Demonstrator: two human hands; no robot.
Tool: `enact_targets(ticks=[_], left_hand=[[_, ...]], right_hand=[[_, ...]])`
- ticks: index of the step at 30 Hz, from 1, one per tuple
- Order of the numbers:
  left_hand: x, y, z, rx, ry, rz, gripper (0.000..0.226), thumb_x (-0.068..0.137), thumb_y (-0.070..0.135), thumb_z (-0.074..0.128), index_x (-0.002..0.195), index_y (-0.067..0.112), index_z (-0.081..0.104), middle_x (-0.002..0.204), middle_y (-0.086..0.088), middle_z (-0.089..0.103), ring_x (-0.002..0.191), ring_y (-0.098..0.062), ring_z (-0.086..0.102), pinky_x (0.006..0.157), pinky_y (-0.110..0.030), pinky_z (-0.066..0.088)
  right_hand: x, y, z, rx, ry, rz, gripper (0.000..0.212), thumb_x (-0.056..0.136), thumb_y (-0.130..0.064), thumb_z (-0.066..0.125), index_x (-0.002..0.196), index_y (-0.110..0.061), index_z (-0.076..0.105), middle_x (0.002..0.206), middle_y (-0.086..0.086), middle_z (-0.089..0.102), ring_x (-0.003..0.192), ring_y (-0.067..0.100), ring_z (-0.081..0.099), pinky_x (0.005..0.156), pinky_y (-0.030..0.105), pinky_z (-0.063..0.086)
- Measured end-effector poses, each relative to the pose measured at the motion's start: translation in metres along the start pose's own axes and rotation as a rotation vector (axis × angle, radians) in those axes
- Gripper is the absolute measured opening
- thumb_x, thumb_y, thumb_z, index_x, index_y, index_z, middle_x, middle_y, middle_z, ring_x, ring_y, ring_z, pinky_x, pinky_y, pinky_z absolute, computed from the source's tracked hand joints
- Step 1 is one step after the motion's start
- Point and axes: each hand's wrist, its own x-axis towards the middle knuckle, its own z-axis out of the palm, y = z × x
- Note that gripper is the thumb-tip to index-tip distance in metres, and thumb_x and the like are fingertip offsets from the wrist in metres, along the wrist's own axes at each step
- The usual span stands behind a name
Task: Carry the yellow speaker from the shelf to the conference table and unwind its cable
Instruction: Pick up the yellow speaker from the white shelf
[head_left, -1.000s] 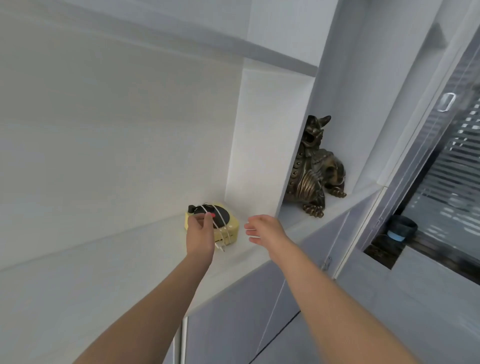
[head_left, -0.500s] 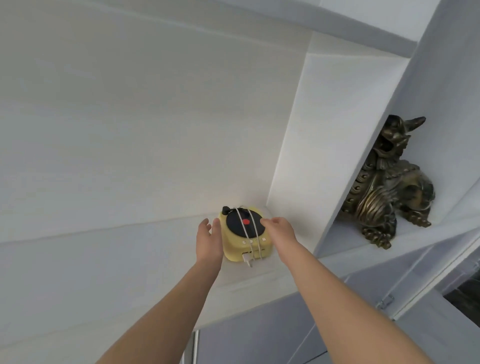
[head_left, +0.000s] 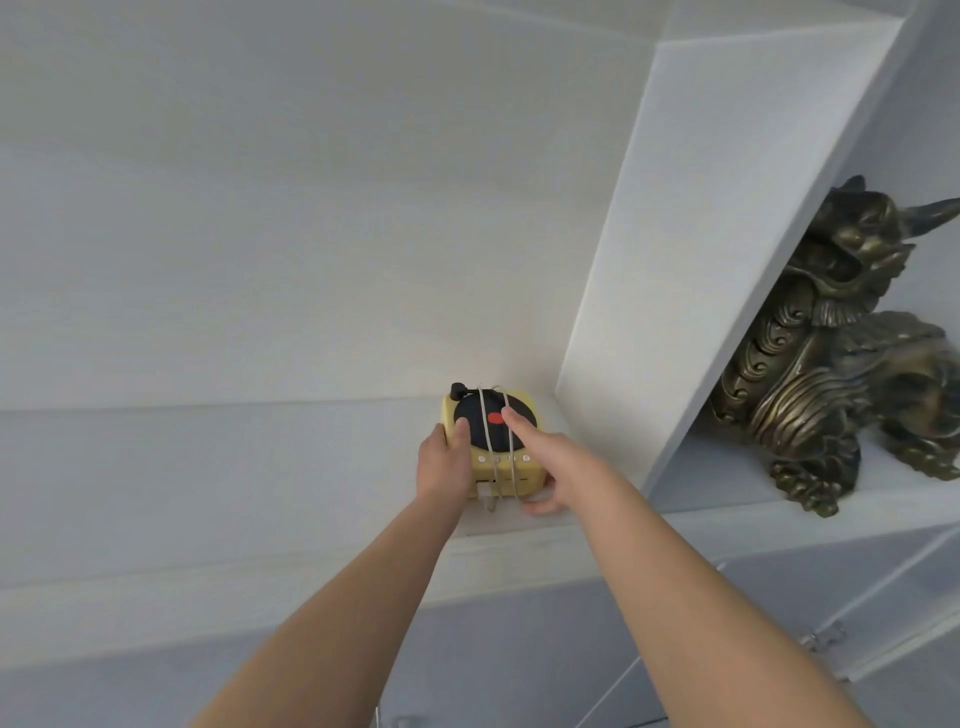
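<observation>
The yellow speaker (head_left: 527, 473) sits on the shelf (head_left: 260, 467) just left of the divider (head_left: 701, 260). Both hands lay flat beside it a moment ago and now grip it: the left hand (head_left: 444, 462) with its thumb on top, the right hand (head_left: 558, 460) with fingers over and thumb beneath.

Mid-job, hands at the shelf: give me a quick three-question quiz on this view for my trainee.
1. True or false: the white cable is wound round the yellow speaker.
2. Where does the bronze figurine stand? A) on top of the speaker B) past the divider panel, to the speaker's right C) to the speaker's left
3. Fill in: of the left hand and the right hand, ____ touch the speaker, which sits on the shelf.
Key: 1 true; 2 B; 3 both.
</observation>
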Motion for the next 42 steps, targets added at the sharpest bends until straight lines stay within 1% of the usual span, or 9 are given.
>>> enact_targets(ticks=[4,7,10,13,18,22,27,36,42], left_hand=[[-0.005,0.006,0.002,-0.069,-0.017,-0.036,0.032,0.100,0.037,0.032,0.112,0.017,0.053,0.107,-0.002,0.052,0.089,-0.019,0.046,0.080,-0.031,0.035],[-0.008,0.008,0.004,-0.164,-0.059,-0.089,0.048,0.099,0.040,0.035,0.142,0.019,0.038,0.123,0.002,0.044,0.121,-0.026,0.044,0.091,-0.030,0.031],[-0.006,0.003,0.004,-0.229,-0.100,-0.148,0.068,0.086,0.057,0.044,0.148,0.037,0.024,0.149,0.002,0.040,0.134,-0.028,0.042,0.109,-0.043,0.036],[0.005,-0.008,0.002,-0.269,-0.155,-0.179,0.076,0.066,0.066,0.050,0.138,0.051,0.030,0.146,0.001,0.045,0.130,-0.032,0.048,0.101,-0.056,0.043],[-0.004,-0.001,-0.011,-0.380,-0.194,-0.144,0.049,0.096,0.040,0.045,0.142,0.039,0.030,0.129,-0.006,0.059,0.104,-0.032,0.065,0.075,-0.043,0.057],[-0.002,-0.003,-0.018,-0.434,-0.235,-0.149,0.050,0.097,0.037,0.047,0.143,0.037,0.029,0.129,-0.008,0.060,0.107,-0.035,0.065,0.077,-0.046,0.057],[0.002,-0.003,-0.027,-0.449,-0.297,-0.152,0.050,0.096,0.034,0.049,0.143,0.036,0.030,0.127,-0.006,0.061,0.110,-0.036,0.063,0.083,-0.048,0.055],[0.004,0.015,-0.033,-0.471,-0.372,-0.131,0.053,0.094,0.028,0.055,0.141,0.033,0.031,0.113,-0.006,0.064,0.100,-0.033,0.065,0.088,-0.056,0.053],[0.001,0.029,-0.031,-0.365,-0.306,-0.096,0.057,0.084,0.042,0.065,0.131,0.032,0.033,0.110,-0.005,0.063,0.099,-0.028,0.065,0.080,-0.046,0.057]], right_hand=[[0.008,0.008,0.003,0.190,-0.002,-0.003,0.081,0.064,-0.059,0.076,0.128,-0.016,0.050,0.134,0.008,0.049,0.118,0.034,0.051,0.079,0.047,0.057],[0.008,0.010,0.007,0.242,0.041,-0.039,0.087,0.058,-0.058,0.080,0.127,-0.013,0.051,0.133,0.007,0.048,0.120,0.034,0.049,0.084,0.047,0.056],[0.009,0.010,0.009,0.262,0.067,-0.075,0.100,0.047,-0.063,0.081,0.128,-0.013,0.049,0.133,0.007,0.046,0.120,0.033,0.048,0.082,0.045,0.057],[0.013,0.010,0.010,0.305,0.050,-0.145,0.113,0.036,-0.063,0.085,0.129,-0.012,0.046,0.129,0.003,0.049,0.118,0.030,0.053,0.078,0.043,0.057],[0.018,0.004,0.013,0.314,-0.007,-0.188,0.109,0.023,-0.055,0.088,0.118,-0.013,0.058,0.111,0.010,0.069,0.097,0.030,0.068,0.081,0.046,0.058],[0.015,0.003,0.011,0.350,-0.030,-0.196,0.098,0.030,-0.047,0.088,0.116,-0.007,0.059,0.109,0.015,0.069,0.094,0.033,0.069,0.080,0.047,0.057],[0.011,0.004,0.004,0.387,-0.101,-0.199,0.054,0.071,-0.037,0.080,0.110,-0.004,0.062,0.103,0.016,0.071,0.086,0.031,0.069,0.065,0.036,0.056],[-0.001,-0.004,-0.009,0.365,-0.117,-0.289,0.040,0.075,-0.047,0.073,0.090,-0.011,0.063,0.093,0.011,0.072,0.090,0.029,0.068,0.082,0.042,0.056],[-0.012,-0.002,-0.008,0.369,-0.071,-0.324,0.039,0.075,-0.046,0.073,0.092,-0.012,0.065,0.095,0.010,0.072,0.091,0.028,0.069,0.080,0.040,0.056]])
